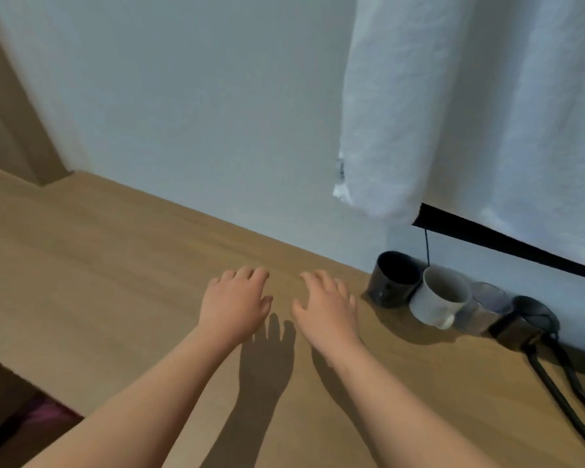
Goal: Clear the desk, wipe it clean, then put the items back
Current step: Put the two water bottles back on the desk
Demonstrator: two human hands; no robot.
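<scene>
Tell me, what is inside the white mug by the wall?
The white mug shows only its pale inner wall, and nothing sticks out above the rim. Its bottom is hidden behind the near rim.

A pale grey-blue wall [200, 113] is seen rising behind the light wood worktop [98, 265], a wood-toned panel [11, 123] is set against it at far left, and crinkled white fabric [470, 96] is hung at upper right, edged below by a black bar [504, 241], with soft shadows thrown across the wood.

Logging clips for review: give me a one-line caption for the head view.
Left hand and right hand held open above the wooden desk, beside a row of cups against the wall.
</scene>
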